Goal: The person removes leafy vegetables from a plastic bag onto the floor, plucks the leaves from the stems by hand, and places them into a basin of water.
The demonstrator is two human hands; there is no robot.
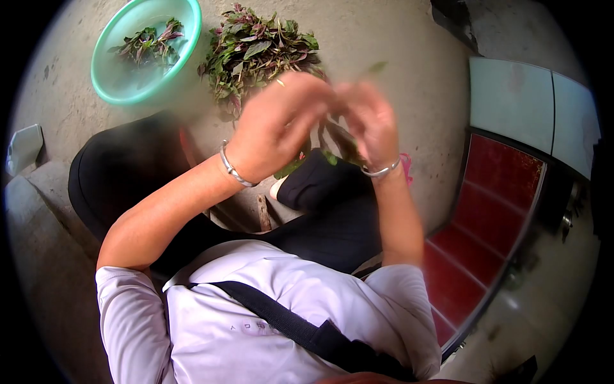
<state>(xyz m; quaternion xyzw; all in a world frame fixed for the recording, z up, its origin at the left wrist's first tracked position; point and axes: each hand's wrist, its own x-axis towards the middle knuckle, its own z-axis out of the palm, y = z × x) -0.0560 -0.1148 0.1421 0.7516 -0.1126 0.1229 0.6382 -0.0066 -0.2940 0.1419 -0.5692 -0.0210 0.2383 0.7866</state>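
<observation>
My left hand point(278, 125), with a silver bangle at the wrist, is raised over my lap, its fingers curled and blurred. Close beside it on the right, my right hand point(369, 125) also wears a bangle and has bent fingers. Leafy stems point(336, 137) hang between and below the two hands, and both seem closed on them. Motion blur hides the fingertips. A loose green leaf point(377, 66) shows above my right hand. Beyond the hands, a pile of green and purple leaves point(256, 54) lies on the floor. Some similar leaves point(150, 46) are inside a green basin point(96, 67).
My bent legs in black trousers point(332, 192) are below the hands. At the right stand pale cabinet panels point(511, 96) and a red tiled surface point(492, 185). A whitish object point(24, 148) is at the far left on the concrete floor point(422, 57).
</observation>
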